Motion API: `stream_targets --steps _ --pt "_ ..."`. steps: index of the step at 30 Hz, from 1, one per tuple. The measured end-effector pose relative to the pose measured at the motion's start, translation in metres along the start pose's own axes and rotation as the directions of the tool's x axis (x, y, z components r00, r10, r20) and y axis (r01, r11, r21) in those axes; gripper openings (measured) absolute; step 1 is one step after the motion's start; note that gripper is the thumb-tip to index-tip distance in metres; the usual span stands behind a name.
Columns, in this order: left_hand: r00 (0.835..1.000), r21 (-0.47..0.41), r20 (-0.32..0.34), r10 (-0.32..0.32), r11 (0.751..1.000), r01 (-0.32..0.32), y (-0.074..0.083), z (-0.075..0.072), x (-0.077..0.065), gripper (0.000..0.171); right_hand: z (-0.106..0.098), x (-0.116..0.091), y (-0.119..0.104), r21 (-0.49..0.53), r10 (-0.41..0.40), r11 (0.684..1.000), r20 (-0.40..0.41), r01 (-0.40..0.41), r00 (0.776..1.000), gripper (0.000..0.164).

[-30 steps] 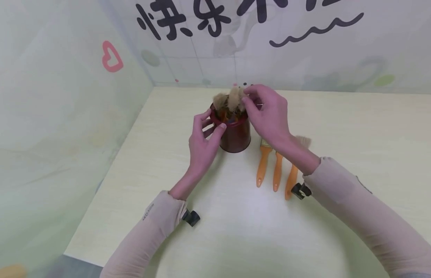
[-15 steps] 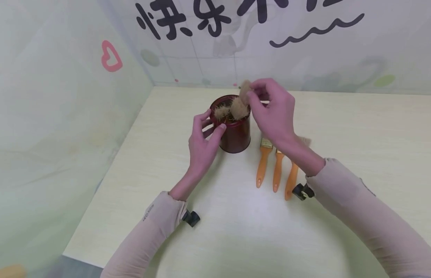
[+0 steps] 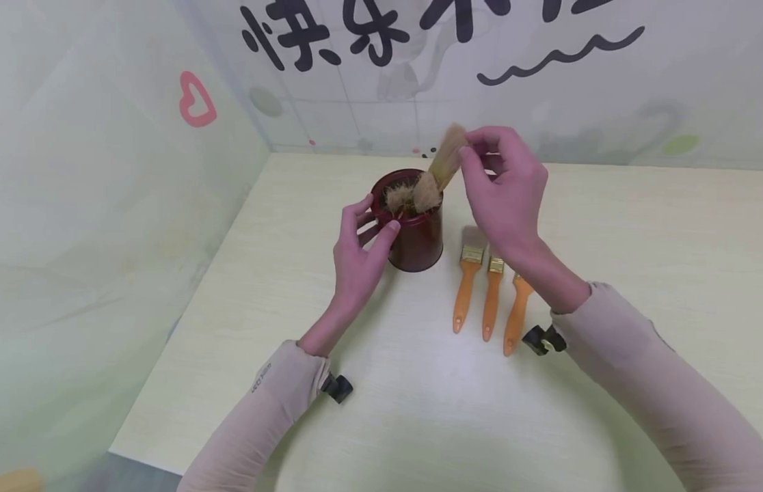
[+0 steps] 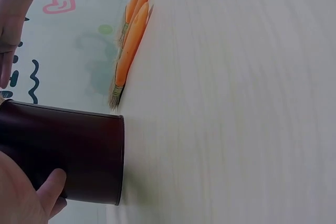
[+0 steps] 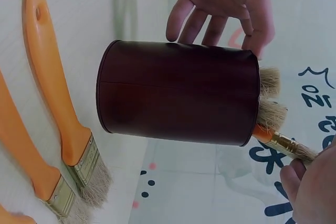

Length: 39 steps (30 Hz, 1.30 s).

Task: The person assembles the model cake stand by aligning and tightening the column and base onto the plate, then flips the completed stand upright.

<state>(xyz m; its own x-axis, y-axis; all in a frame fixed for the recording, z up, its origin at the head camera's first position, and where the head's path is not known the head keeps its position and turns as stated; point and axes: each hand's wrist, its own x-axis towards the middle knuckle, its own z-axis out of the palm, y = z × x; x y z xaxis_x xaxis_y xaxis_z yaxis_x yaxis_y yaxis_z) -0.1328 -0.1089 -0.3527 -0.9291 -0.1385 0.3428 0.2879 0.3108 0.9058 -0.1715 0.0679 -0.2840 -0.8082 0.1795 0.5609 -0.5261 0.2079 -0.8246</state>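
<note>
A dark red cylindrical cup point(image 3: 416, 242) stands upright on the table, with bristle ends of brushes point(image 3: 426, 193) poking above its rim. My left hand point(image 3: 359, 256) holds the cup from the left, thumb at the near rim and fingers round the far side. Pinched at its bristles by my right hand point(image 3: 509, 184), a paintbrush point(image 3: 448, 158) leans out over the cup's right rim. In the right wrist view, its metal ferrule point(image 5: 283, 144) and the top of its orange handle show; the rest of the handle is hidden inside the cup.
Right of the cup lie three orange-handled paintbrushes point(image 3: 464, 295), side by side with bristles pointing away from me. The right forearm passes over the bristles of the rightmost one. Behind the table point(image 3: 387, 410) hangs a printed backdrop point(image 3: 541, 109).
My right hand has moved up and to the right, drawing the pinched paintbrush partly out of the cup. The brush ends inside have shifted. My left hand stays on the cup.
</note>
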Motion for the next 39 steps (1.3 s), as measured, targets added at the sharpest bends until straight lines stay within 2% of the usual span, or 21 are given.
stream_targets --steps 16,20,24,30,35,39 --pt "1.000 0.014 0.013 0.015 1.000 -0.015 0.004 -0.002 0.000 0.045 -0.016 0.009 0.015 0.172 0.055 0.984 -0.092 -0.039 0.994 0.010" --pt "0.998 0.025 0.026 0.058 0.998 -0.059 0.002 -0.002 0.001 0.046 -0.022 0.014 0.015 0.258 0.106 0.964 -0.128 -0.070 0.986 0.009" --pt "0.993 0.040 0.031 0.110 0.993 -0.112 -0.001 -0.004 0.002 0.045 -0.030 0.019 0.013 0.363 0.170 0.926 -0.154 -0.104 0.973 0.009" --pt "0.995 0.028 0.029 0.100 0.995 -0.101 -0.003 -0.004 0.002 0.045 -0.044 0.021 0.012 0.448 0.203 0.889 -0.201 -0.094 0.958 0.009" --pt "0.995 0.018 0.018 0.101 0.995 -0.101 -0.002 -0.004 0.002 0.044 -0.057 0.022 0.014 0.475 0.209 0.877 -0.238 -0.074 0.948 0.008" --pt "0.995 0.018 0.018 0.096 0.995 -0.096 -0.001 -0.004 0.002 0.044 -0.062 0.019 0.014 0.470 0.216 0.879 -0.252 -0.076 0.943 0.007"
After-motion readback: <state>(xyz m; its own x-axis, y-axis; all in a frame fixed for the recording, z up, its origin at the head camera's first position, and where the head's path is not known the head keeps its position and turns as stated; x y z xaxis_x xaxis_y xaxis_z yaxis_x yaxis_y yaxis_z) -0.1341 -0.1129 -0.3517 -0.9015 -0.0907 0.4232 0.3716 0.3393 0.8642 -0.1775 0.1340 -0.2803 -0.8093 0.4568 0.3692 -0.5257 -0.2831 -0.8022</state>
